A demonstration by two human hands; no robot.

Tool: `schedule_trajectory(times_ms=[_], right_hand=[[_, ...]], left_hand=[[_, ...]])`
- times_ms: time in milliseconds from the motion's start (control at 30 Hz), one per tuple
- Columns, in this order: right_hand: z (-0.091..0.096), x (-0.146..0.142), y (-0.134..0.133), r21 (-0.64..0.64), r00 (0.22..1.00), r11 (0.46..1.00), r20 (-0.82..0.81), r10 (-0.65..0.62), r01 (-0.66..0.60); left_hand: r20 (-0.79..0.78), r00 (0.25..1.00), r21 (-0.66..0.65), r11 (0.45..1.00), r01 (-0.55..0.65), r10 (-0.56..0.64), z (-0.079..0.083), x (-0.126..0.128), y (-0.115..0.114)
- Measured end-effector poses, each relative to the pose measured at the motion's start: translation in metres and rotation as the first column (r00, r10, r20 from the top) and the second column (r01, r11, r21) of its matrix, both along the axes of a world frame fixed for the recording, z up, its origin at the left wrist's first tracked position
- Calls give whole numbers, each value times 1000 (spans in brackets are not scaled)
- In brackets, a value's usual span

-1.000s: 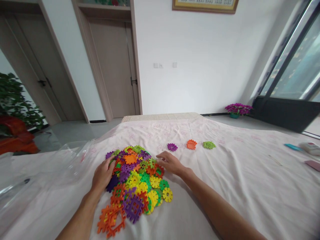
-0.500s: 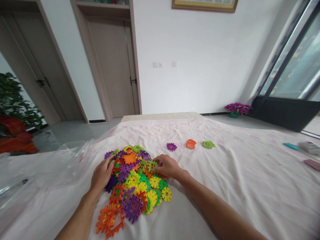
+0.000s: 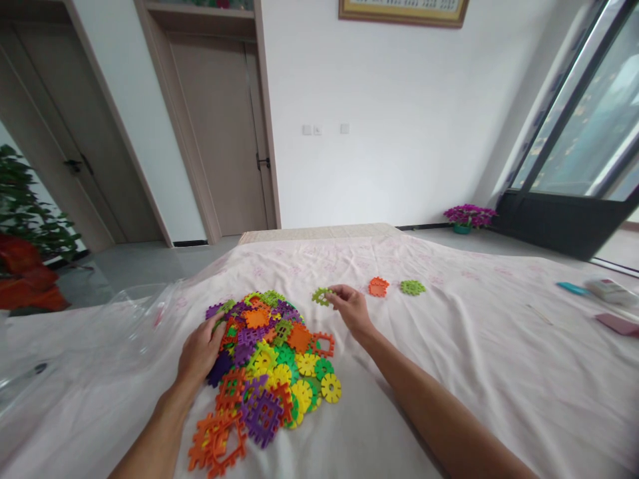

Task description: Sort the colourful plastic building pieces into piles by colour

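Note:
A heap of plastic interlocking building pieces in purple, orange, yellow and green lies on the cloth before me. My left hand rests against the heap's left side, fingers loosely stretched onto the pieces. Beyond the heap's right side, my right hand pinches a light green toothed building piece between thumb and fingers. An orange piece and another light green piece lie apart, right of that hand. The purple piece that lay by them is hidden, apparently behind my right hand.
A pale patterned cloth covers the table, with wrinkles. Clear plastic packaging lies left of the heap. At the right edge are a teal object, a white box-like object and a dark pink object.
My right hand has lifted the light green piece off the heap and carried it away and to the right, uncovering orange pieces. My left hand stays at the heap.

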State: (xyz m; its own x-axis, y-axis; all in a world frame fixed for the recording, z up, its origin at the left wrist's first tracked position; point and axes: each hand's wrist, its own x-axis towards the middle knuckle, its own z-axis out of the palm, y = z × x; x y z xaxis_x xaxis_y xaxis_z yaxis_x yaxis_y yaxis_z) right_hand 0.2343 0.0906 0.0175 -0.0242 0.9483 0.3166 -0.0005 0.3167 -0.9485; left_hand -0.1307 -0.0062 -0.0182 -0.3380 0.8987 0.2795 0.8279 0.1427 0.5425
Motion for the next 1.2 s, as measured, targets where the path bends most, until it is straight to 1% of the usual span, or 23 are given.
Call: schedule_trajectory(times_ms=[67, 133, 200, 267, 300, 367, 433, 500, 600, 667, 700, 767, 800, 833, 867, 900, 933, 967, 1000, 1033, 1067, 1133, 1200], right_hand=[[3, 25, 15, 58, 977, 977, 40, -208, 205], [3, 57, 29, 115, 907, 916, 138, -397, 384], [0, 94, 41, 191, 792, 825, 231, -565, 532], [-5, 130, 48, 239, 676, 743, 312, -668, 625], [-8, 146, 51, 270, 621, 714, 357, -698, 646], [-16, 174, 53, 316, 512, 671, 458, -727, 671], [-24, 194, 53, 316, 410, 644, 561, -719, 697], [-31, 204, 52, 293, 354, 639, 636, -686, 711], [-37, 208, 50, 243, 318, 673, 737, -597, 699], [-36, 206, 47, 215, 269, 688, 808, -524, 693], [-35, 204, 46, 220, 236, 684, 830, -506, 695], [-29, 197, 43, 287, 189, 667, 816, -546, 687], [-25, 192, 42, 333, 194, 666, 786, -588, 667], [-20, 184, 42, 363, 235, 683, 751, -617, 634], [-15, 175, 41, 365, 318, 724, 718, -619, 585], [-10, 163, 40, 335, 435, 789, 691, -577, 514], [-5, 150, 39, 272, 567, 867, 667, -483, 418], [-1, 136, 37, 182, 691, 939, 638, -339, 292], [3, 121, 34, 87, 773, 986, 612, -166, 143], [6, 106, 30, 2, 800, 1000, 600, -1, 0], [9, 91, 25, -65, 787, 991, 603, 130, -114], [13, 65, 12, -166, 700, 942, 634, 328, -290], [15, 46, -1, -210, 577, 884, 691, 436, -417]], left_hand=[[-7, 1000, 5, 1000, -3, 3, -1, -1, 0], [-12, 1000, 15, 1000, -5, 5, -2, -2, 0], [-13, 1000, 20, 1000, 0, 0, -4, -3, 1], [-11, 1000, 23, 1000, 1, -1, -4, -4, 1], [-11, 1000, 25, 1000, 1, 0, -4, -4, 1], [-12, 1000, 29, 1000, 0, 0, -4, -3, 1], [-12, 1000, 29, 1000, 3, -2, -3, -3, 1], [-12, 1000, 24, 1000, 2, -2, -3, -2, 1], [-10, 1000, 17, 1000, -1, 1, -3, -2, 1], [-4, 1000, 14, 1000, -1, 1, -2, -2, 1], [0, 1000, 14, 1000, 0, 0, -2, -2, 1], [4, 1000, 12, 1000, 3, -3, -2, -2, 1], [3, 1000, 12, 1000, 6, -6, -1, -1, 0], [1, 1000, 14, 1000, 7, -7, -1, -1, 0], [-2, 1000, 15, 1000, 6, -6, 0, 0, 0], [-5, 1000, 15, 1000, 3, -3, 1, 0, 0], [-6, 1000, 17, 1000, 0, 0, 1, 0, 0], [-7, 1000, 20, 1000, -1, 1, 1, 1, 0], [-6, 1000, 22, 1000, -1, 1, 1, 1, -1], [-4, 1000, 22, 1000, 0, 0, 1, 1, -1], [-2, 1000, 22, 1000, 3, -3, 1, 1, -1], [-1, 1000, 17, 1000, 4, -4, 1, 0, -1], [-4, 1000, 14, 1000, 0, 0, 0, 0, -1]])
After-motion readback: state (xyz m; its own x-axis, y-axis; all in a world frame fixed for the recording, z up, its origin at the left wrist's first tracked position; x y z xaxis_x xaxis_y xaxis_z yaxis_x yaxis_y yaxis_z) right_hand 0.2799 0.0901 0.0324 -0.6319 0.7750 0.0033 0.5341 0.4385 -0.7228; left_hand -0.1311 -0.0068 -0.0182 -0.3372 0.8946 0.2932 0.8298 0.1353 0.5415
